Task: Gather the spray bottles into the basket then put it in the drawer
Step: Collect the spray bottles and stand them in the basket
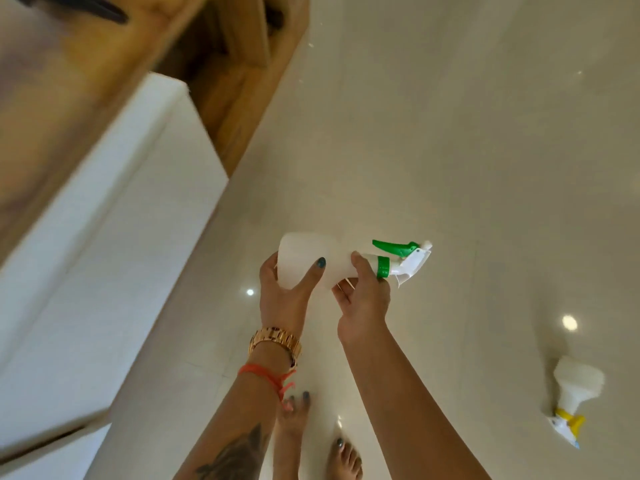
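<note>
A white spray bottle with a green trigger and collar is held sideways above the floor, nozzle pointing right. My left hand grips its base end. My right hand grips its neck just behind the green collar. A second white spray bottle with a yellow trigger lies on the glossy floor at the lower right, apart from both hands. No basket shows in view.
A white cabinet front runs along the left, with a gap at its lower end. Wooden furniture stands behind it at the top. Glossy cream floor tiles fill the right. My bare feet stand below the hands.
</note>
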